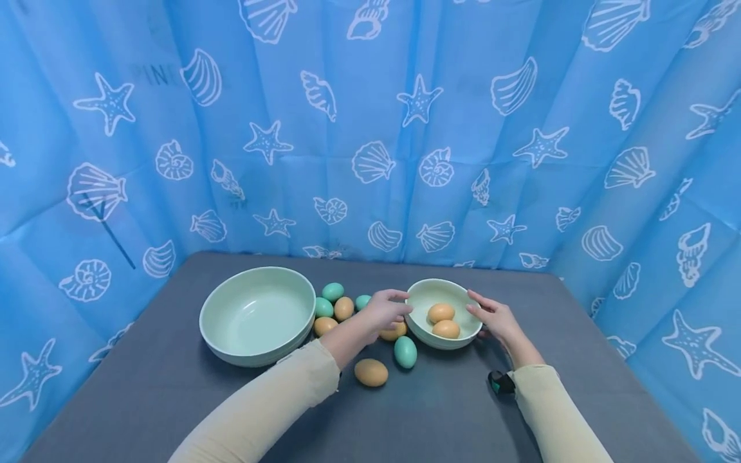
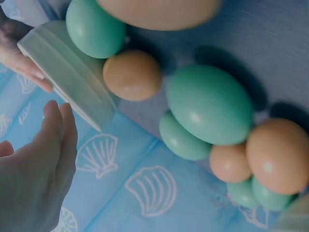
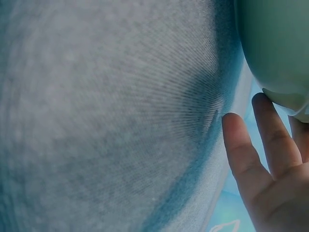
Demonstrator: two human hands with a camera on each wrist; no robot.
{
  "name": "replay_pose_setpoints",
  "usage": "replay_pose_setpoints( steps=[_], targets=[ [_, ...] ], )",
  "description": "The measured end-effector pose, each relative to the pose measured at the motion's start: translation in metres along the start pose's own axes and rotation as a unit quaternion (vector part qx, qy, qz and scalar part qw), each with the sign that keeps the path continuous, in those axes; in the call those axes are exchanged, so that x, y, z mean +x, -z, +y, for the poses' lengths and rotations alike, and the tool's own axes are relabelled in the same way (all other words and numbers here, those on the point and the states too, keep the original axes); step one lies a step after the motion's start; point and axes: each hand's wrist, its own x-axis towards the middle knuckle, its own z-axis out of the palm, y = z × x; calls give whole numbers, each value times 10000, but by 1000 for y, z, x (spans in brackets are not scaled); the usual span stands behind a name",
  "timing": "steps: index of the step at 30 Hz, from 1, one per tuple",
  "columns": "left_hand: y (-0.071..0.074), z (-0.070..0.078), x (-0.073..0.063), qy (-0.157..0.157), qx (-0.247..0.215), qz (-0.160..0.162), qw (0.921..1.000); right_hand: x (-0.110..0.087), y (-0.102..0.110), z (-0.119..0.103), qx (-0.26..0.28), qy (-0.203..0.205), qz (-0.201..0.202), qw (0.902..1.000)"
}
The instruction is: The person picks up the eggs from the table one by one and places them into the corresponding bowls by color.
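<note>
A small pale-green bowl (image 1: pixel 444 341) stands on the right half of the table with two brown eggs in it, a front egg (image 1: pixel 446 330) and one behind (image 1: pixel 442 312). My left hand (image 1: pixel 382 315) reaches its left rim with fingers held out straight; in the left wrist view the fingertips (image 2: pixel 52 110) are right beside the rim. On the opposite side, my right hand (image 1: pixel 498 321) has fingers spread at the rim, one fingertip (image 3: pixel 260 98) right against it. Near the left hand lie a green egg (image 1: pixel 405 352) and a brown egg (image 1: pixel 371 373).
A larger pale-green bowl (image 1: pixel 257 321) stands at the left, nothing inside it. Between the bowls lie several green and brown eggs, among them a green egg (image 1: pixel 332 292), partly behind my left arm. Behind the grey table (image 1: pixel 428 418) hangs a blue shell-patterned curtain (image 1: pixel 347 141).
</note>
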Motion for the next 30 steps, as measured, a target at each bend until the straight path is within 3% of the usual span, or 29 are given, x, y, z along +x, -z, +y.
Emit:
replay_pose_setpoints(
  steps=[7, 12, 19, 24, 30],
  targets=[
    [21, -8, -26, -200, 250, -352, 9989, 0, 3, 3, -112, 13, 28, 9999],
    [35, -17, -39, -329, 406, -423, 9977, 1, 3, 2, -83, 15, 11, 10000],
    [52, -30, -50, -575, 637, -594, 9945, 3, 1, -2, -35, -13, 22, 10000],
    [60, -39, -57, -567, 875, -620, 9926, 4, -1, -4, -72, -15, 18, 10000],
    [64, -55, -56, -676, 939, -814, 9899, 1, 1, -2, -123, -37, 14, 9999]
  ],
)
